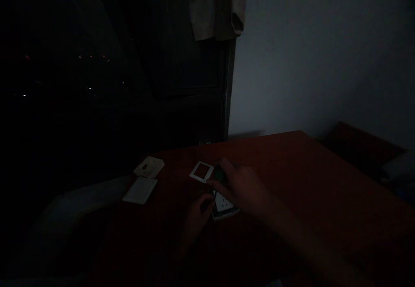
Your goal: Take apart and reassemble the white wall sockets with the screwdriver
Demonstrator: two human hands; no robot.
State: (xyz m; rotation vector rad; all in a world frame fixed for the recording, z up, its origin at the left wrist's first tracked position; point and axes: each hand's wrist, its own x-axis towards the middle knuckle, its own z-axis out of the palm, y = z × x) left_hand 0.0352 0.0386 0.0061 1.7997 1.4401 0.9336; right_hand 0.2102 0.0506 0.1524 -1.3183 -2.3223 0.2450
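A white wall socket (223, 204) with several slots lies on the red-brown table, its upper part hidden by my right hand (243, 185). That hand is closed around the green handle (219, 174) of what looks like a screwdriver, above the socket's far end. The tool's tip is too dark to make out. My left hand (197, 211) is at the socket's left edge, thumb and fingers pinched together; what lies between them is hidden. Just beyond the hands, a white square frame (192, 175) lies flat.
At the table's left edge lie a pale plate with a small opening (154, 167) and a plain white plate (140, 190). The table (292, 166) meets a pale wall (308, 62). A dark window is at left, and cloth (214, 10) hangs above.
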